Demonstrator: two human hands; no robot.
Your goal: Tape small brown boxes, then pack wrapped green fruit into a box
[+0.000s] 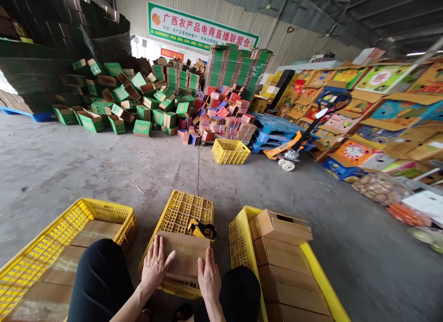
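A brown cardboard box [183, 253] lies on an upturned yellow crate [187, 203] between my knees. My left hand [156, 263] rests on the box's left side, fingers stretched out and thumb apart. On the box's right edge lies my right hand [209, 275], its fingers straight and flat against the cardboard. Just behind the box sits a yellow-and-black tape dispenser [202, 229], touched by neither hand. To my left stands a yellow crate [110, 205] holding several brown boxes. Another yellow crate [238, 234] on my right is filled with brown boxes, one of them tilted on top.
A yellow crate [231, 152] stands further off on the concrete floor. Behind it are piled green cartons [141, 127], blue pallets [273, 124] and an orange pallet jack [285, 149]. Colourful fruit cartons [356, 151] are stacked along the right, with filled bags [380, 188] before them.
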